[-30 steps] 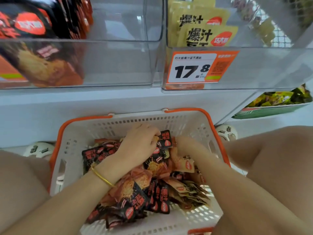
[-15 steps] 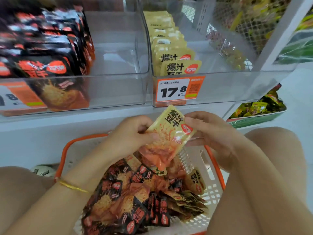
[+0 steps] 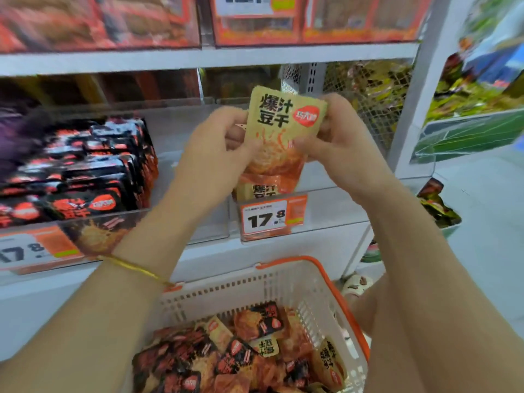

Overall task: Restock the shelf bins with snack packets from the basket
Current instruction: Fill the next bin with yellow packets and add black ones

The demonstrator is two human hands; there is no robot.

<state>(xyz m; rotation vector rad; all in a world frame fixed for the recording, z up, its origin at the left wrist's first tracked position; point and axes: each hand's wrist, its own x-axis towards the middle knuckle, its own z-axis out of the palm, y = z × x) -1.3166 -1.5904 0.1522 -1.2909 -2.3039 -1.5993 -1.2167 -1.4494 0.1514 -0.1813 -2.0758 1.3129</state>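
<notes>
Both hands, left hand [image 3: 215, 154] and right hand [image 3: 337, 140], pinch one yellow snack packet [image 3: 279, 131] upright, right above the 17.8 price tag [image 3: 272, 217], basket [image 3: 320, 282] below it

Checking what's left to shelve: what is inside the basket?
A loose pile of black packets and yellow packets in the basket. The pile covers its floor, so anything underneath cannot be seen.

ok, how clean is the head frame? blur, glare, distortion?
Head view: motion blur smears the red packs on the top shelf and the black snack packets at left. The yellow snack packet, gripped by the left hand and right hand, reads sharply. The wide angle skews the grey shelf upright. No harsh glare.
</notes>
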